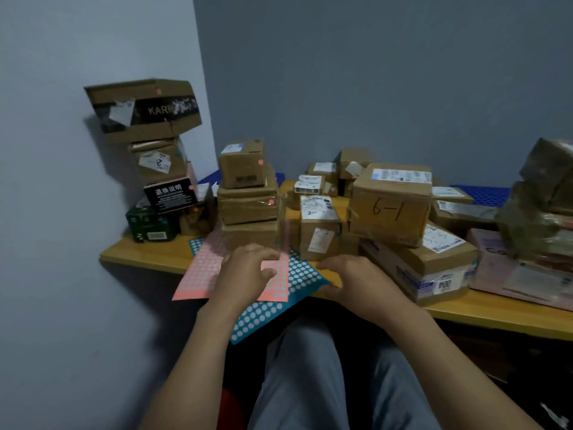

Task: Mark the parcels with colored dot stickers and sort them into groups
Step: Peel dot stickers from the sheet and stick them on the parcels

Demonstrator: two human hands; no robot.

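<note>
Left hand (248, 271): lies on the pink sticker sheet (198, 274); its fingers are bent down and its thumb is drawn in towards them, pinching at the sheet's surface; blur hides whether a single dot is caught.
Right hand (356, 283): at the right corner of the teal sticker sheet (305, 274); the fingers are curled, with the tips at the sheet's edge; whether they grip the corner or only touch it cannot be told.
Sticker sheets: the pink one lies on top of the teal one; both hang over the front edge of the yellow table (148, 256), above the person's lap.
Left stack: against the wall; a tilted box marked KAR (145, 110) on top carries a pink dot; below it are a brown box, a black box with white print (170, 195) and a green box (148, 225).
Middle stack (248, 203): three brown boxes just behind the left hand; the top two each show a pink dot on the right side.
Unsorted parcels: the box marked 6-1 (390, 203) sits on a taped box (428, 268); smaller labelled boxes crowd between it and the middle stack.
Far right: a plastic-wrapped pile (542, 206) sits on a pink parcel (496, 259).
</note>
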